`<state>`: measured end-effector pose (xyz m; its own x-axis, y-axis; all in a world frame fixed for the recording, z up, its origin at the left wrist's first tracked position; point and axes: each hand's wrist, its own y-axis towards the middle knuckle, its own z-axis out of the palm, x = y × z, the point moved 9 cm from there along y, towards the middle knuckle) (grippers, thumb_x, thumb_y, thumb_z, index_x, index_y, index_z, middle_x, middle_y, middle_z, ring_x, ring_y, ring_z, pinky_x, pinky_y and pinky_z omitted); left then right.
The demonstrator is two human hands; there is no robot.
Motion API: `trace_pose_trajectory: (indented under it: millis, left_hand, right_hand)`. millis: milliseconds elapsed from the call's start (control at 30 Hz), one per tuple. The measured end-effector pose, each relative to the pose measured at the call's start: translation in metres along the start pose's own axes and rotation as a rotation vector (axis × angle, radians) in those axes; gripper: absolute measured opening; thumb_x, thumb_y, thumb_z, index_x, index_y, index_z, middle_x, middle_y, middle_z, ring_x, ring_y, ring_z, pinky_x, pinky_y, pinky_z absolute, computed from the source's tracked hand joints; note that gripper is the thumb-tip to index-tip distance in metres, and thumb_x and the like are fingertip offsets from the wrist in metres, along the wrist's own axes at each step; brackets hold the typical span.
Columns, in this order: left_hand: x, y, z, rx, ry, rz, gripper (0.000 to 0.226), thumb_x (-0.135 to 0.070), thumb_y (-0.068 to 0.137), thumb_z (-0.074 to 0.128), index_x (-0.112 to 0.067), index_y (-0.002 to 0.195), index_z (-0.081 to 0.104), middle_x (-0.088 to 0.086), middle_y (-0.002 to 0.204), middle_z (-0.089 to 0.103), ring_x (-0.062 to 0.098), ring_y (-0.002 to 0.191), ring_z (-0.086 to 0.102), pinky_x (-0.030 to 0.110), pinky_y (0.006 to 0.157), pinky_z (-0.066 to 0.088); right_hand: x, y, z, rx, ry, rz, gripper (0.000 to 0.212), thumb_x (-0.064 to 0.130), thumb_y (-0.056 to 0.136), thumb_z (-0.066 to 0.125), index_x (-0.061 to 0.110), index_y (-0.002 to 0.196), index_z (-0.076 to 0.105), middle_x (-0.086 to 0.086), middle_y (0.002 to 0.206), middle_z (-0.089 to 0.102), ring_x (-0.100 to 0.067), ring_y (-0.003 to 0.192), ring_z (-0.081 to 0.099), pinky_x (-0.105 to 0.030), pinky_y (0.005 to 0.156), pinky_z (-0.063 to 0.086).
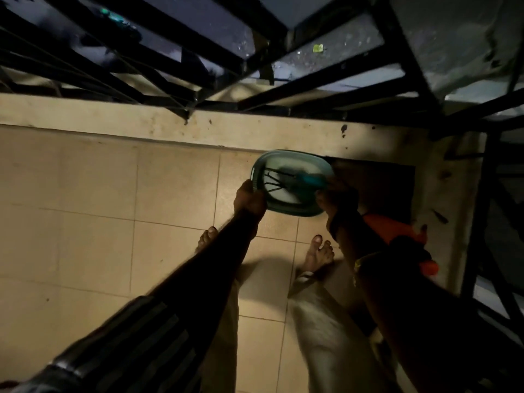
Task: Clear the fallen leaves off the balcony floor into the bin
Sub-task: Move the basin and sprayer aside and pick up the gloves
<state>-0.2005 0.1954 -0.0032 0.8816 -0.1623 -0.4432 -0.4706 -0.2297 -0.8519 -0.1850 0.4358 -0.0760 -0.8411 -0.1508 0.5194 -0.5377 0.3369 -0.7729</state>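
Both hands, left hand point(251, 198) and right hand point(337, 198), are gripping the teal bin point(292, 211) at centre frame; emptying likely underway, next needing a steady tilt

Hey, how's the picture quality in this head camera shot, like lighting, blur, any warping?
Head view: dim night light, warm on the tiled floor, with both forearms nearly black; the left hand and right hand hold a teal basin whose contents are smeared by motion blur; the wide lens bends the railing bars; the person's shadow falls across the tiles near the feet.
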Motion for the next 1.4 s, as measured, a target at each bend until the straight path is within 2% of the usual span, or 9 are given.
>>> trace_pose_trajectory:
  millis: [133, 200, 333, 433, 567, 667, 833, 1167, 1400]
  left_hand:
    - [-0.022, -0.062, -0.026, -0.023, -0.094, 0.017, 0.008, -0.015, 0.084, 0.061, -0.011, 0.084, 0.067, 0.021, 0.086, 0.063, 0.026, 0.081, 0.055, 0.032, 0.073, 0.044]
    - [-0.029, -0.095, -0.039, -0.018, -0.153, 0.036, 0.025, -0.031, 0.073, 0.062, -0.010, 0.087, 0.067, 0.026, 0.099, 0.067, 0.035, 0.086, 0.062, 0.037, 0.078, 0.047]
    - [-0.058, -0.179, -0.070, -0.026, -0.370, 0.072, 0.032, -0.038, 0.062, 0.064, -0.019, 0.086, 0.073, 0.015, 0.104, 0.073, 0.035, 0.103, 0.067, 0.050, 0.097, 0.052]
    - [-0.101, -0.279, -0.106, -0.048, -0.483, 0.134, 0.024, -0.026, 0.067, 0.056, -0.016, 0.085, 0.069, 0.014, 0.099, 0.071, 0.030, 0.096, 0.067, 0.044, 0.088, 0.054]
    - [-0.118, -0.368, -0.157, -0.083, -0.577, 0.200, 0.015, -0.005, 0.090, 0.054, -0.006, 0.098, 0.067, 0.014, 0.094, 0.068, 0.026, 0.081, 0.063, 0.024, 0.058, 0.050]
    - [-0.107, -0.410, -0.205, -0.126, -0.587, 0.236, 0.018, -0.008, 0.095, 0.050, -0.012, 0.094, 0.067, 0.006, 0.088, 0.068, 0.020, 0.072, 0.059, 0.025, 0.054, 0.043]
    - [-0.068, -0.458, -0.317, -0.300, -0.670, 0.283, 0.014, -0.013, 0.093, 0.054, -0.011, 0.094, 0.068, 0.005, 0.085, 0.068, 0.018, 0.068, 0.056, 0.025, 0.052, 0.039]
    - [0.048, -0.506, -0.533, -0.562, -0.943, 0.291, 0.011, -0.019, 0.094, 0.057, -0.013, 0.096, 0.067, 0.003, 0.089, 0.069, 0.016, 0.068, 0.056, 0.026, 0.057, 0.038]
    - [0.118, -0.505, -0.663, -0.730, -1.193, 0.272, 0.012, -0.014, 0.094, 0.057, -0.011, 0.100, 0.067, 0.003, 0.086, 0.066, 0.014, 0.064, 0.054, 0.023, 0.053, 0.036]
  right_hand:
    - [0.038, -0.067, -0.012, 0.119, 0.183, 0.054, 0.047, -0.001, 0.098, 0.051, 0.004, 0.145, 0.043, -0.020, 0.144, 0.048, -0.036, 0.131, 0.049, -0.050, 0.112, 0.041]
    - [0.064, -0.120, -0.023, 0.103, 0.323, 0.076, 0.043, 0.002, 0.100, 0.050, 0.001, 0.143, 0.044, -0.015, 0.127, 0.055, -0.030, 0.116, 0.053, -0.048, 0.109, 0.043]
    - [0.119, -0.248, -0.057, -0.066, 0.563, -0.060, 0.030, -0.010, 0.091, 0.059, -0.002, 0.119, 0.063, -0.009, 0.092, 0.065, -0.022, 0.082, 0.061, -0.027, 0.067, 0.056]
    - [0.156, -0.335, -0.066, -0.060, 0.567, -0.097, 0.021, -0.008, 0.090, 0.062, 0.005, 0.105, 0.068, -0.017, 0.101, 0.067, -0.023, 0.085, 0.064, -0.017, 0.056, 0.054]
    - [0.207, -0.422, -0.058, 0.060, 0.471, -0.186, 0.019, -0.007, 0.092, 0.060, 0.006, 0.104, 0.066, -0.015, 0.105, 0.066, -0.031, 0.099, 0.064, -0.030, 0.071, 0.058]
    - [0.237, -0.480, -0.036, 0.150, 0.397, -0.245, 0.023, -0.004, 0.094, 0.060, 0.005, 0.115, 0.064, -0.013, 0.110, 0.067, -0.023, 0.093, 0.065, -0.031, 0.071, 0.055]
    - [0.276, -0.573, 0.036, 0.299, 0.346, -0.324, 0.026, -0.002, 0.093, 0.060, 0.007, 0.117, 0.065, -0.005, 0.101, 0.070, -0.020, 0.086, 0.068, -0.025, 0.061, 0.054]
    - [0.270, -0.735, 0.243, 0.645, 0.119, -0.434, 0.017, 0.004, 0.094, 0.061, 0.019, 0.100, 0.066, -0.010, 0.103, 0.069, -0.026, 0.091, 0.069, -0.033, 0.065, 0.057]
    - [0.274, -0.805, 0.397, 0.840, -0.055, -0.487, 0.017, 0.004, 0.093, 0.064, 0.013, 0.107, 0.068, -0.011, 0.100, 0.072, -0.027, 0.090, 0.070, -0.037, 0.070, 0.060]
